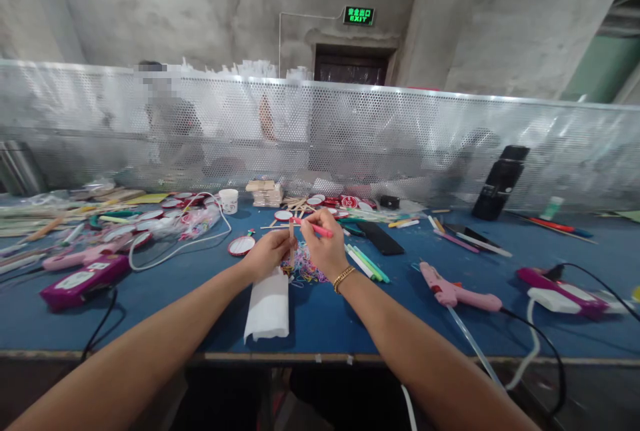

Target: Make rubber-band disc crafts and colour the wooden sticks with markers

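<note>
Blue counter [320,327] under bare concrete walls, perforated metal screen [400,144] along far edge, green exit sign [359,15] over doorway behind. Both hands close together at counter middle, a little in from near edge. Left hand [267,254] curled round lower part of wooden stick [291,239], stick roughly upright, long axis top to bottom. Right hand [327,251] just right of stick, thumb and forefingers pinching red pen [320,230], pen near level, left end toward stick's upper part, touching or just short: cannot tell. Stick between the two hands, gripped by left only, right reaching it through pen alone. Gold bracelet [344,277] on right wrist. Heap of coloured rubber bands [307,272] on counter right under hands. Folded white paper [269,307] below left hand, toward near edge. Pink glue gun [453,291] well apart toward right, cable trailing over near edge. Red-rimmed disc [241,245] just left of left hand, more discs and sticks toward far edge. Blurred person [170,124] behind screen, far left.
</note>
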`<state>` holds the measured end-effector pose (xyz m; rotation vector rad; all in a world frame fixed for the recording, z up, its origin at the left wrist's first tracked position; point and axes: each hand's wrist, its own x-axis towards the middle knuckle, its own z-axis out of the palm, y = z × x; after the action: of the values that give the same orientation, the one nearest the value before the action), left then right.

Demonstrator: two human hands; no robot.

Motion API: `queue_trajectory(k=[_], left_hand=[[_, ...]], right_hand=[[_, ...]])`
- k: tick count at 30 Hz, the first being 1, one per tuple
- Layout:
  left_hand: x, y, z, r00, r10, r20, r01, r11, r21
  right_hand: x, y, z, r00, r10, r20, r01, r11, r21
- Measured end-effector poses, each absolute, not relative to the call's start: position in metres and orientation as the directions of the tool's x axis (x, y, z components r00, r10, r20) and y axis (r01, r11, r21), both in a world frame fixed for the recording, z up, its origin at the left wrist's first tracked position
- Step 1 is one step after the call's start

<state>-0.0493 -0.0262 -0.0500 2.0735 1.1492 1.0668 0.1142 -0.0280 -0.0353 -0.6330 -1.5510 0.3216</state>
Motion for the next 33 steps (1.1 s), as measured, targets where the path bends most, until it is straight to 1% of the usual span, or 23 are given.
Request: queue_trajectory(k=[5, 10, 15, 25, 33], left_hand=[[-0.0495, -0.0269, -0.0495, 0.351, 0.853, 0.386, 0.448, -0.516, 0.730], [-0.0507, -0.0245, -0.0509, 0.347, 0.857, 0.381, 0.438, -0.508, 0.742], [-0.0502, -0.0249, -0.0511, 0.312, 0.866, 0.391, 0.448, -0.497, 0.743], [-0.0517, -0.0236, -0.0524, 0.357, 0.859, 0.368, 0.418, -0.499, 0.759], [-0.0515, -0.0234, -0.0532, 0.354, 0.860, 0.368, 0.420, -0.498, 0.759]], right_hand=[[0.1139, -0.0288, -0.0345, 0.024, 0.569, 0.822, 0.200, 0.803, -0.562], [0.1147, -0.0296, -0.0333, 0.049, 0.569, 0.821, 0.223, 0.795, -0.564], [0.1142, -0.0294, -0.0337, 0.030, 0.572, 0.820, 0.211, 0.798, -0.564], [0.1142, -0.0303, -0.0325, 0.051, 0.565, 0.824, 0.231, 0.796, -0.560], [0.1147, -0.0296, -0.0333, 0.026, 0.561, 0.827, 0.241, 0.799, -0.550]])
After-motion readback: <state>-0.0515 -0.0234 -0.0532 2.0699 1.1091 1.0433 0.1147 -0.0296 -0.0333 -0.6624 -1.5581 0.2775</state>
